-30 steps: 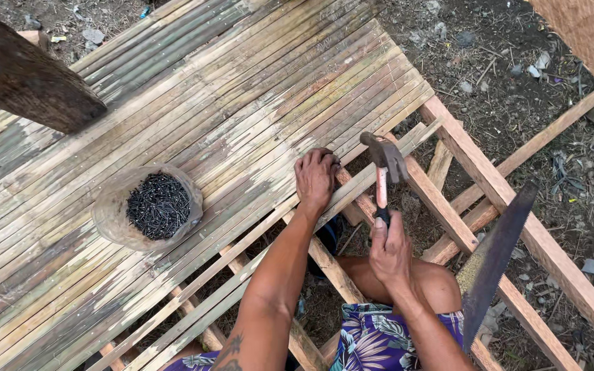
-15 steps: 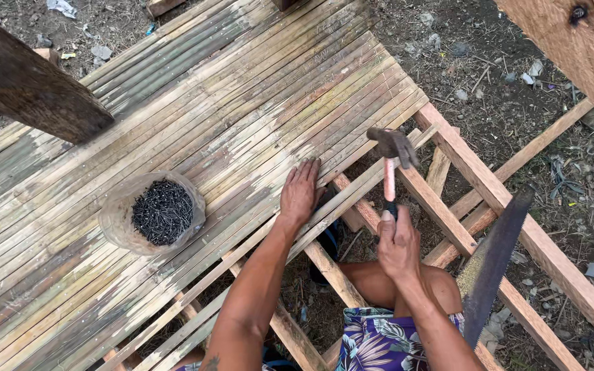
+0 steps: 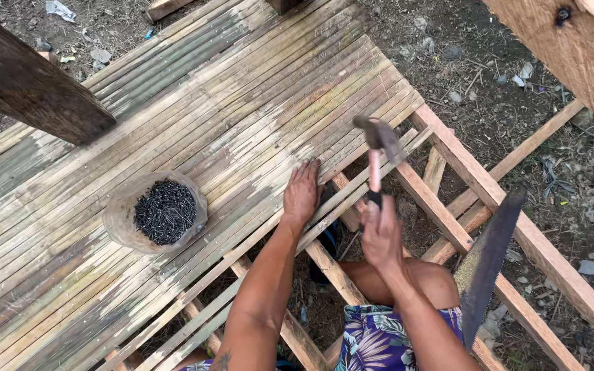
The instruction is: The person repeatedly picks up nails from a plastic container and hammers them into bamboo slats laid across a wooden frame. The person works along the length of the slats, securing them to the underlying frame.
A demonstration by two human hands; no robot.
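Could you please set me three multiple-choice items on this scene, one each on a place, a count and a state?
1. Where does the bowl of nails stand?
A. On the bamboo slat floor, to the left of the left hand
B. On the bare ground by the saw
C. On the person's lap

2. How many hands grip the hammer?
A. None
B. One
C. Two

3. How is the left hand?
A. Closed around a nail bowl
B. Raised in the air
C. Pressed flat on the bamboo slats

Answers:
1. A, as the bowl rests on the slats, apart from the left hand.
2. B, as only the right hand holds the handle, with the head lifted above the slat edge.
3. C, as its palm lies down with fingers spread on the slats.
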